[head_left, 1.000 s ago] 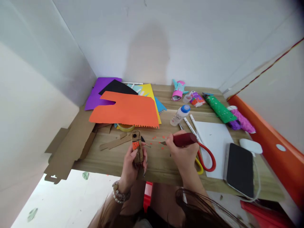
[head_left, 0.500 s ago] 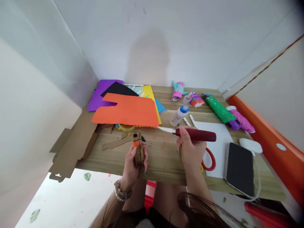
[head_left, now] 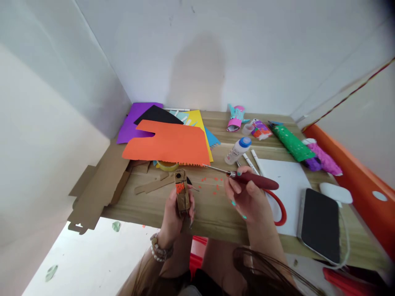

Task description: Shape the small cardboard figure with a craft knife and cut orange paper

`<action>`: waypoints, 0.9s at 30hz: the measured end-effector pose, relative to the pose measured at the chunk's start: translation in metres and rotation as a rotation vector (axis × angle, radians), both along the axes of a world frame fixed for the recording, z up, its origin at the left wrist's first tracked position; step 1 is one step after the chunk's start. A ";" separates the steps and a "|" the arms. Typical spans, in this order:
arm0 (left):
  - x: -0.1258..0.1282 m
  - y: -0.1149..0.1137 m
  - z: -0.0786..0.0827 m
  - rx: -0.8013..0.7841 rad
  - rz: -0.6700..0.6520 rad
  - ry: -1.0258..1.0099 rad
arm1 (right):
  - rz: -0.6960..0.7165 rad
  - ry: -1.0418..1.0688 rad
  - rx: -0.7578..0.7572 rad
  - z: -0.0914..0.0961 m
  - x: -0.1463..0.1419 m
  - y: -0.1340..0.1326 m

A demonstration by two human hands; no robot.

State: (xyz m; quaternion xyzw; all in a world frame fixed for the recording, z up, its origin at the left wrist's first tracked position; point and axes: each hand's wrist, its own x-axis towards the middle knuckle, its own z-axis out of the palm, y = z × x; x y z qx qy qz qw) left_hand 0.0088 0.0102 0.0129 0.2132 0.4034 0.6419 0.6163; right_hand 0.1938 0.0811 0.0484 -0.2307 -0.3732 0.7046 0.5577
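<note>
My left hand (head_left: 174,213) is wrapped round a small brown cardboard piece (head_left: 182,201), held upright near the table's front edge. A black dot marks its top, and small orange paper pieces form a patch below the dot. My right hand (head_left: 251,197) grips a knife by its dark red handle (head_left: 254,180), palm turned partly up. The thin blade (head_left: 216,169) points left, seen nearly edge-on, its tip by the jagged lower edge of the orange sheet (head_left: 173,144). Tiny orange scraps (head_left: 217,187) lie on the table between my hands.
A glue bottle (head_left: 237,151) with a blue cap stands beyond my right hand. Red-handled scissors (head_left: 281,209) and a white sheet (head_left: 290,176) lie at right, beside a black-topped device (head_left: 321,224). Cut cardboard (head_left: 98,189) overhangs the left edge. Coloured crafts (head_left: 293,142) lie at back right.
My right hand has rolled palm-up, turning the knife so its blade shows narrow instead of broad. The left hand still holds the cardboard piece. The view has shifted slightly.
</note>
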 end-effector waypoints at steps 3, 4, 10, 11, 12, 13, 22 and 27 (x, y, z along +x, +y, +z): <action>0.000 0.000 0.001 -0.004 0.003 0.010 | -0.045 -0.008 0.024 0.001 -0.003 0.000; 0.000 0.001 0.001 -0.006 0.001 0.011 | -0.073 -0.029 0.016 0.002 -0.004 -0.001; -0.002 0.000 -0.003 0.006 -0.002 0.020 | -0.164 -0.103 -0.012 0.008 -0.009 -0.005; -0.002 0.000 -0.004 0.004 -0.004 0.019 | -0.159 -0.117 0.013 0.007 -0.008 -0.006; -0.002 -0.001 -0.005 0.004 -0.008 0.018 | -0.152 -0.139 0.047 0.005 -0.008 -0.006; -0.002 -0.001 -0.006 0.005 -0.007 0.017 | -0.151 -0.168 0.087 0.002 -0.008 -0.008; -0.001 0.000 -0.004 0.030 -0.013 0.046 | -0.349 -0.421 0.593 0.004 -0.015 -0.024; -0.001 0.000 -0.005 0.004 -0.010 0.068 | -0.362 -0.533 0.697 0.018 -0.022 -0.026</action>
